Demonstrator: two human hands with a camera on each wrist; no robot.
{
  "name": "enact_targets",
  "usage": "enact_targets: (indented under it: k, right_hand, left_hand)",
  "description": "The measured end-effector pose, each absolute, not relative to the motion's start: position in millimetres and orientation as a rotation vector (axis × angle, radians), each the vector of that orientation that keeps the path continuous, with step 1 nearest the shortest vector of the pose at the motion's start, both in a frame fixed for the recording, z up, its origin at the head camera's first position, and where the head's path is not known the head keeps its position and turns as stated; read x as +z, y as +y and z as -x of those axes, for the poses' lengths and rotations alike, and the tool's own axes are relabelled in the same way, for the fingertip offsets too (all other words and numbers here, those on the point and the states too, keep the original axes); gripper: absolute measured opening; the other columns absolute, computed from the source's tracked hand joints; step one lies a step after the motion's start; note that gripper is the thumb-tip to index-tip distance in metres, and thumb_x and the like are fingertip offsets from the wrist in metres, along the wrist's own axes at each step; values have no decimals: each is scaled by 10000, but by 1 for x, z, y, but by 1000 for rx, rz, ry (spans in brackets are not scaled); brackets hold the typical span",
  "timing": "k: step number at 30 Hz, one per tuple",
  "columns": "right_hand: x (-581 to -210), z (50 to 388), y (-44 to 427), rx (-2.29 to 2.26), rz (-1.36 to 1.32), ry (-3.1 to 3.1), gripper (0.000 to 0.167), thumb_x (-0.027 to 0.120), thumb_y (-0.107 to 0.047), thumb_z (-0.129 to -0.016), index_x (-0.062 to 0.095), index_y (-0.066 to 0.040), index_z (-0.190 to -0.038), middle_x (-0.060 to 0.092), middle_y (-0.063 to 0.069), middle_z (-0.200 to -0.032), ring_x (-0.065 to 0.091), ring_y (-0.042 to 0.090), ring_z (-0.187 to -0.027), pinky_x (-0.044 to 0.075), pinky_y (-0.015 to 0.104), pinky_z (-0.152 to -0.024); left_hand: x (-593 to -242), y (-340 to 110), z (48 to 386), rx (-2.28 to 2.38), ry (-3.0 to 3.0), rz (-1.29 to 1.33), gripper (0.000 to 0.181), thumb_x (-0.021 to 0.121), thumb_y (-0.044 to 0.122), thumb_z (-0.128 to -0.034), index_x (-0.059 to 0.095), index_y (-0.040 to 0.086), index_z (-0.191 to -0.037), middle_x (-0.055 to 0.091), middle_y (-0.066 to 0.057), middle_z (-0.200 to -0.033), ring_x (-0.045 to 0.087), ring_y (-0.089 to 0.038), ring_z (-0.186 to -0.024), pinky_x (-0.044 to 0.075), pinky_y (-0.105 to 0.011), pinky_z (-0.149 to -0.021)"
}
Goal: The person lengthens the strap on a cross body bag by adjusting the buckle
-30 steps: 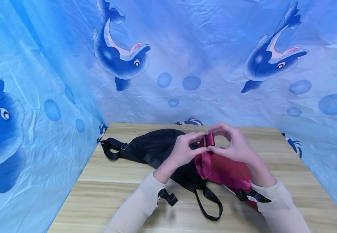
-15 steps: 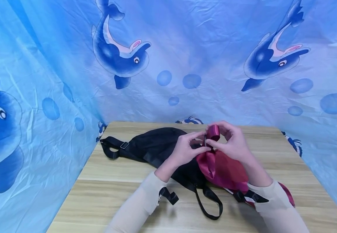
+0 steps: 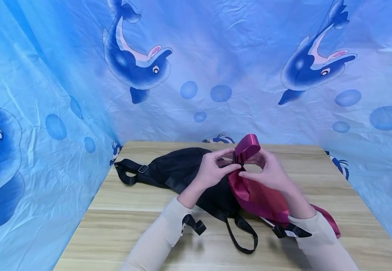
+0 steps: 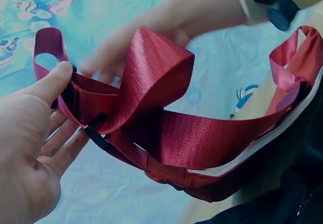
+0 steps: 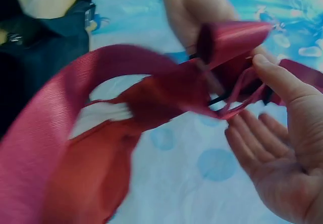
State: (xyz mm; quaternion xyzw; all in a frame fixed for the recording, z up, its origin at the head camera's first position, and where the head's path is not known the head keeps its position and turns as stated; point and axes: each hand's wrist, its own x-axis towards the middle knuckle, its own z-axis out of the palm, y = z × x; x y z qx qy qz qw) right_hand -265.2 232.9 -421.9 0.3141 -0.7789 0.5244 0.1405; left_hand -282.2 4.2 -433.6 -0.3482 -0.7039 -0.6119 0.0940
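A red webbing strap (image 3: 247, 146) stands up in a loop above a dark strap slider (image 3: 234, 157), both joined to a red bag (image 3: 267, 197) on the table. My left hand (image 3: 213, 167) pinches the strap at the slider; in the left wrist view its thumb (image 4: 60, 75) lies on the webbing. My right hand (image 3: 270, 171) is at the strap just right of the slider. In the right wrist view its thumb (image 5: 275, 72) presses the webbing, three fingers are spread below, and the index finger is hidden behind the strap.
A black bag (image 3: 182, 165) lies left of the red one, its strap with a metal slider (image 3: 143, 169) reaching to the far left. A thin black loop (image 3: 240, 244) hangs towards the front. The wooden table (image 3: 114, 233) is surrounded by blue dolphin-print sheeting (image 3: 196, 56).
The strap loop has grown longer and risen above the hands. My right thumb has moved from the slider down and slightly left. The left hand has barely moved; the black bag lies still.
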Motion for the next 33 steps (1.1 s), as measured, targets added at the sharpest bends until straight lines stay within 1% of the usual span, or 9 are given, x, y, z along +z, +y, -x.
enact_targets:
  k: [3,7,11,16,18,21,25,28,33]
  right_hand:
    - [-430,267,234,1571,-933,-2226,464,854,91,-833,686,26,-1260,775,-133,-1101,773,67,-981,626,216,-924]
    - [-432,269,237,1640,-1035,-2158,474,811,163,-827,677,63,-1271,779,-111,-1161,774,74,-1040,623,220,-941]
    - [-433,269,242,1652,-1068,-2193,470,826,152,-819,683,58,-1256,787,-77,-1161,768,66,-1058,615,212,-956]
    - [-439,268,254,1536,-1007,-2343,363,865,74,-826,711,-4,-1145,783,81,-1049,760,68,-964,636,240,-899]
    - [-441,267,257,1499,-1003,-2382,299,866,56,-836,681,-27,-1056,763,109,-1059,754,59,-970,628,223,-903]
    - [-442,267,252,1517,-1032,-2334,316,855,97,-825,587,-34,-927,694,55,-975,723,58,-913,600,175,-842]
    - [-441,267,242,1580,-1081,-2187,329,827,181,-794,547,28,-878,603,-23,-882,662,71,-817,564,176,-741]
    - [-441,268,246,1578,-1076,-2182,291,832,167,-804,593,21,-887,668,23,-920,687,78,-863,594,182,-795]
    - [-442,269,261,1373,-998,-2370,315,904,18,-813,611,-94,-841,751,25,-983,715,56,-961,579,138,-907]
  left_hand:
    - [-430,3,281,-1853,-2092,1046,438,812,39,-932,703,4,-1354,759,-215,-1253,759,-328,-1139,626,-444,-1005]
    - [-427,3,278,-1908,-2097,1061,442,802,18,-933,696,-9,-1361,751,-231,-1266,753,-377,-1133,632,-389,-994]
    - [-424,3,277,-1940,-2096,1085,445,793,2,-936,688,-24,-1367,737,-243,-1293,737,-414,-1152,627,-307,-984]
    - [-421,2,276,-1956,-2036,1082,450,790,-20,-931,687,-23,-1369,736,-251,-1283,732,-424,-1170,626,-327,-993]
    - [-419,2,275,-1964,-2025,1075,453,790,-28,-927,687,-23,-1368,735,-250,-1286,737,-416,-1168,627,-333,-994]
    - [-420,2,273,-1954,-2046,1075,459,796,-22,-923,687,-26,-1369,735,-242,-1300,750,-385,-1145,629,-324,-989]
    - [-422,3,273,-1917,-2079,1096,464,808,-2,-920,691,-20,-1368,737,-229,-1311,761,-355,-1109,634,-305,-976]
    - [-422,1,274,-1903,-2061,1089,468,811,1,-918,692,-12,-1371,741,-226,-1300,767,-326,-1100,636,-309,-974]
    - [-420,-5,275,-1928,-1985,1032,477,805,-33,-910,690,-14,-1372,741,-244,-1266,759,-318,-1115,640,-352,-978]
